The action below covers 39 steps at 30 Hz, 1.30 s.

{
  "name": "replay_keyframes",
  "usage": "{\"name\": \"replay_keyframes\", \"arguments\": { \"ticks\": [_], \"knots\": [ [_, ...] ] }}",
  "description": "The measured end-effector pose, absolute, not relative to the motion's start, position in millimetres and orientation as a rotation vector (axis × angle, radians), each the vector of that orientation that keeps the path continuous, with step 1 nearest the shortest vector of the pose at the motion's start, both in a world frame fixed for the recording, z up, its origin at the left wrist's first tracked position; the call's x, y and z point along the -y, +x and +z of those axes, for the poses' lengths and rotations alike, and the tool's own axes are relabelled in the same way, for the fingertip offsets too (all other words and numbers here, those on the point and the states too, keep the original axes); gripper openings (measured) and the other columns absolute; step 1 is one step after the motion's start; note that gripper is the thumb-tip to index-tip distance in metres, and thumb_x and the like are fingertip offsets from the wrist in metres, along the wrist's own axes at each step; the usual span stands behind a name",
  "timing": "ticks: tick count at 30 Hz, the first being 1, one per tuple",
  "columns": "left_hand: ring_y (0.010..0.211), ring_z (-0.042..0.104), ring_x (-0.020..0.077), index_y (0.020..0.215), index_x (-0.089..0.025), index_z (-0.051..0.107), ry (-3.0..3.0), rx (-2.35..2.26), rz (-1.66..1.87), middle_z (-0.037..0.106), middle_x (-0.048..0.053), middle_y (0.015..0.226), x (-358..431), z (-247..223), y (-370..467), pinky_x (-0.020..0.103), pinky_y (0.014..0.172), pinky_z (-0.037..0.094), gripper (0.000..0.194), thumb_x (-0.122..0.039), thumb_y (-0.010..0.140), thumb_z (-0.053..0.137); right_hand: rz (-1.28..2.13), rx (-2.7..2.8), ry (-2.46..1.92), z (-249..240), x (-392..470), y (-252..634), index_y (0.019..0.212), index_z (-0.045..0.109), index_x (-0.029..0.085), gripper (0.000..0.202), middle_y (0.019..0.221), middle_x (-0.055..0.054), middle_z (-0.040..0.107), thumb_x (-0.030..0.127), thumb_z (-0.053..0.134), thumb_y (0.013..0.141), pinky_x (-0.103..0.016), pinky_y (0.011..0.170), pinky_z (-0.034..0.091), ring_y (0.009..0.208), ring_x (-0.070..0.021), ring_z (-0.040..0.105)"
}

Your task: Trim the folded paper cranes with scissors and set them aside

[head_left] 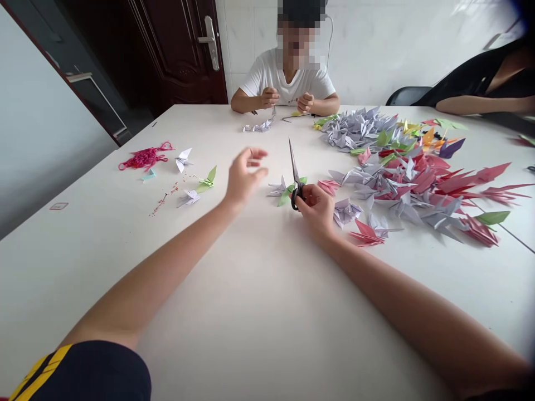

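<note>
My right hand point(316, 210) grips a pair of scissors point(296, 177) by its black handles, the blades pointing up and away from me. To its left, my left hand point(246, 177) hovers over the table, fingers apart and slightly blurred, holding nothing. A green paper crane point(286, 195) and a white paper crane point(279, 188) lie just behind the scissors, partly covered by them. Left of my left hand rest another green crane point(207, 181) and a white crane point(189, 197). Close to my right hand's far side sits a pink crane point(329, 186).
A heap of paper cranes point(401, 178) in white, pink, green and other colours spreads over the right side. Tangled pink yarn point(146, 157) and scattered red bits point(159, 205) lie left. Opposite, a person point(288, 78) works with both hands; another person's arm point(480, 106) rests far right.
</note>
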<state>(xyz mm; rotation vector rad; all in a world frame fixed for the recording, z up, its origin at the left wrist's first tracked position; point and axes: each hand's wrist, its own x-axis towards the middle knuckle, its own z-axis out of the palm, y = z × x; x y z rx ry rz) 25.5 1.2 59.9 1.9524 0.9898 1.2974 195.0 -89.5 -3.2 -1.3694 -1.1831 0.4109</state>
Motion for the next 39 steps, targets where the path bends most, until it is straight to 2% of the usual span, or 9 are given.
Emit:
{"name": "replay_keyframes", "arguments": {
  "ticks": [2, 6, 8, 10, 12, 17, 22, 26, 39],
  "knots": [
    [0.101, 0.060, 0.0178, 0.101, -0.017, 0.061, 1.954, -1.076, 1.164, 0.063, 0.007, 0.114, 1.4, 44.8, 28.7, 0.036, 0.094, 0.050, 0.029, -0.004, 0.075, 0.066, 0.506, 1.203, -1.329, -2.1, 90.8, 193.2, 0.076, 0.058, 0.020, 0.016, 0.062, 0.004, 0.052, 0.035, 0.066, 0.075, -0.024, 0.047, 0.037, 0.051, -0.0107, 0.045],
    [0.121, 0.053, 0.0237, 0.115, -0.021, 0.057, 2.079, -1.071, 0.932, 0.055, 0.009, 0.130, 5.7, 18.0, 35.2, 0.040, 0.101, 0.046, 0.039, -0.019, 0.077, 0.067, 0.648, 1.253, -1.263, 0.7, 94.1, 190.6, 0.077, 0.060, 0.020, 0.024, 0.064, 0.001, 0.058, 0.043, 0.067, 0.079, -0.025, 0.043, 0.040, 0.047, -0.0112, 0.048],
    [0.126, 0.051, 0.0253, 0.113, -0.021, 0.059, 2.140, -1.027, 0.838, 0.055, 0.009, 0.130, 5.0, 10.8, 37.2, 0.040, 0.104, 0.044, 0.035, -0.022, 0.078, 0.065, 0.673, 1.279, -1.250, 1.3, 95.3, 190.6, 0.077, 0.060, 0.020, 0.026, 0.064, 0.001, 0.060, 0.045, 0.068, 0.079, -0.025, 0.042, 0.039, 0.045, -0.0109, 0.049],
    [0.130, 0.048, 0.0259, 0.101, -0.020, 0.062, 2.193, -0.995, 0.786, 0.056, 0.009, 0.129, 2.7, 6.7, 38.3, 0.040, 0.108, 0.041, 0.023, -0.022, 0.079, 0.063, 0.679, 1.303, -1.257, 1.4, 95.7, 191.1, 0.077, 0.060, 0.019, 0.029, 0.062, 0.001, 0.059, 0.047, 0.069, 0.080, -0.025, 0.043, 0.037, 0.044, -0.0105, 0.048],
    [0.127, 0.050, 0.0251, 0.090, -0.020, 0.062, 2.231, -0.969, 0.775, 0.060, 0.007, 0.124, -0.8, 4.0, 38.7, 0.039, 0.108, 0.041, 0.011, -0.020, 0.079, 0.061, 0.693, 1.322, -1.275, 0.9, 95.4, 191.5, 0.076, 0.060, 0.019, 0.031, 0.061, 0.002, 0.059, 0.049, 0.068, 0.080, -0.025, 0.043, 0.036, 0.044, -0.0101, 0.047],
    [0.101, 0.061, 0.0232, 0.081, -0.020, 0.061, 2.255, -0.989, 0.789, 0.065, 0.005, 0.101, -7.1, -0.6, 33.3, 0.037, 0.094, 0.047, 0.005, -0.019, 0.077, 0.064, 0.709, 1.337, -1.359, -0.9, 93.6, 190.7, 0.075, 0.058, 0.020, 0.030, 0.060, 0.002, 0.055, 0.049, 0.065, 0.079, -0.025, 0.048, 0.035, 0.050, -0.0114, 0.046],
    [0.101, 0.063, 0.0240, 0.076, -0.020, 0.062, 2.231, -0.988, 0.822, 0.066, 0.006, 0.103, -2.5, -0.1, 9.5, 0.037, 0.093, 0.048, 0.008, -0.023, 0.078, 0.069, 0.550, 1.310, -1.551, -2.4, 91.6, 191.0, 0.069, 0.058, 0.020, 0.024, 0.053, 0.004, 0.046, 0.042, 0.064, 0.075, -0.026, 0.049, 0.029, 0.050, -0.0123, 0.042],
    [0.105, 0.063, 0.0250, 0.073, -0.020, 0.063, 2.182, -1.025, 0.855, 0.068, 0.006, 0.102, -3.3, -0.1, -11.4, 0.038, 0.096, 0.047, 0.012, -0.023, 0.075, 0.074, 0.482, 1.328, -1.643, -2.5, 90.6, 191.5, 0.066, 0.056, 0.021, 0.023, 0.054, 0.004, 0.047, 0.041, 0.062, 0.075, -0.027, 0.050, 0.027, 0.052, -0.0126, 0.039],
    [0.097, 0.063, 0.0190, 0.094, -0.019, 0.069, 2.019, -1.112, 1.037, 0.064, 0.005, 0.107, -10.0, -1.6, -15.7, 0.033, 0.089, 0.054, 0.030, -0.011, 0.065, 0.073, 0.505, 1.550, -1.785, 13.0, 89.7, 205.9, 0.060, 0.047, 0.022, 0.031, 0.053, 0.005, 0.042, 0.045, 0.064, 0.073, -0.027, 0.048, 0.022, 0.053, -0.0122, 0.036]
  ]
}}
